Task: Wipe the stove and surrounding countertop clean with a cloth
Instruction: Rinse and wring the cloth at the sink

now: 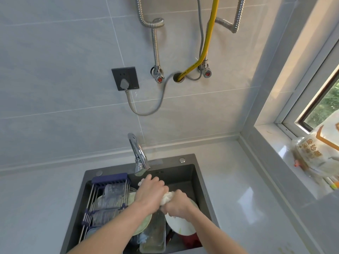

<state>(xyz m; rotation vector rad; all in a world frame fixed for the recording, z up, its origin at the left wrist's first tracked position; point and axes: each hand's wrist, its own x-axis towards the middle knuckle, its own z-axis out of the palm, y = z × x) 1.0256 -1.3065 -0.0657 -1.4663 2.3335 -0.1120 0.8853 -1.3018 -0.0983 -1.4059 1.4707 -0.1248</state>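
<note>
Both hands grip a white cloth (167,197) over the dark sink (190,168), twisted tight between them. My left hand (151,192) curls round the far end, just below the chrome faucet (139,156). My right hand (177,204) curls round the near end. A bit of cloth pokes out past the left hand's fingers. No stove is in view. The pale countertop (238,189) lies on both sides of the sink.
The sink holds dirty dishes: a white plate (180,226), a greenish plate (143,224), a clear rectangular container (153,235) and a drying rack (108,198) with plastic tubs. A plastic bag (315,154) sits on the window sill at right. Hoses, valves and a socket (125,78) hang on the wall.
</note>
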